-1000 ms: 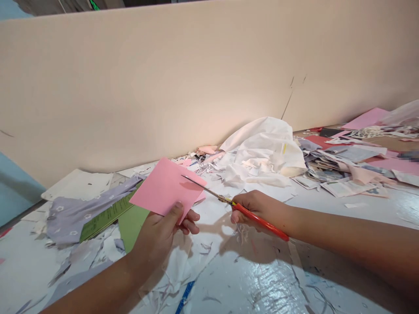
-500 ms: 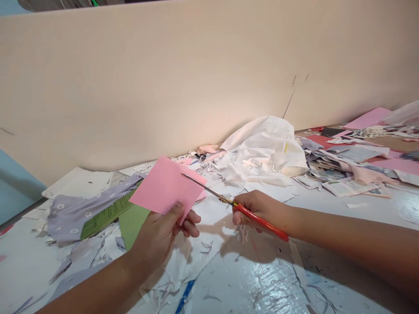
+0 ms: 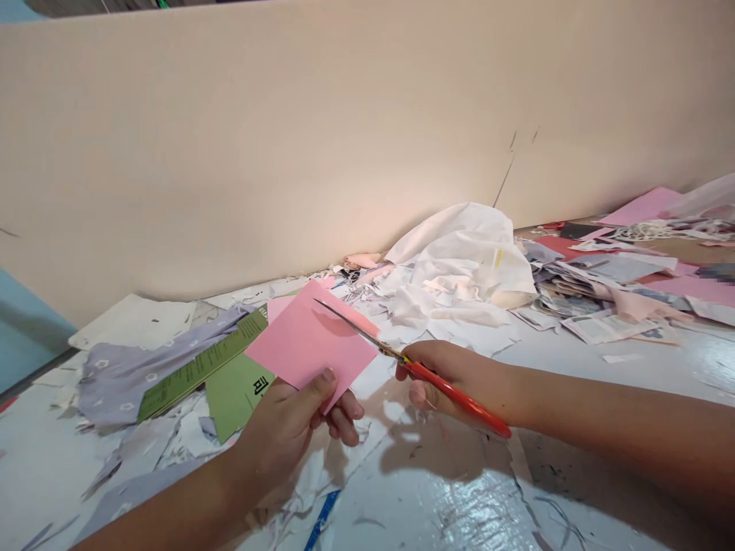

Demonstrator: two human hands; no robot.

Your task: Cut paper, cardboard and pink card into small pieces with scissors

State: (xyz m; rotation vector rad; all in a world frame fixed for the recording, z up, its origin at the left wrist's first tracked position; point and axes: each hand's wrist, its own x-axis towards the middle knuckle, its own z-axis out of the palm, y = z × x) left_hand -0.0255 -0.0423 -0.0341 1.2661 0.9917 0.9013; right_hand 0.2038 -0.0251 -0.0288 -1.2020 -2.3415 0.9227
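My left hand point(image 3: 292, 421) pinches the lower edge of a pink square of paper point(image 3: 310, 340), thumb on top, fingers curled beneath, and holds it above the table. My right hand point(image 3: 453, 375) is closed on red-handled scissors point(image 3: 422, 371). Their thin metal blades point up-left and lie across the pink paper's right side, the tip near its upper middle. Whether the blades are apart is hard to see. Both forearms reach in from the bottom of the view.
A glossy white table point(image 3: 436, 490) is littered with paper scraps. Green printed sheets point(image 3: 230, 383) and lilac patterned fabric point(image 3: 115, 375) lie left. A crumpled white cloth heap point(image 3: 465, 268) sits behind, magazines and pink sheets point(image 3: 620, 291) at right. A tall beige board point(image 3: 344, 130) walls the back.
The pink paper and my left hand have shifted right and slightly down. The scissors have slid further across the paper, and my right hand moved a little left.
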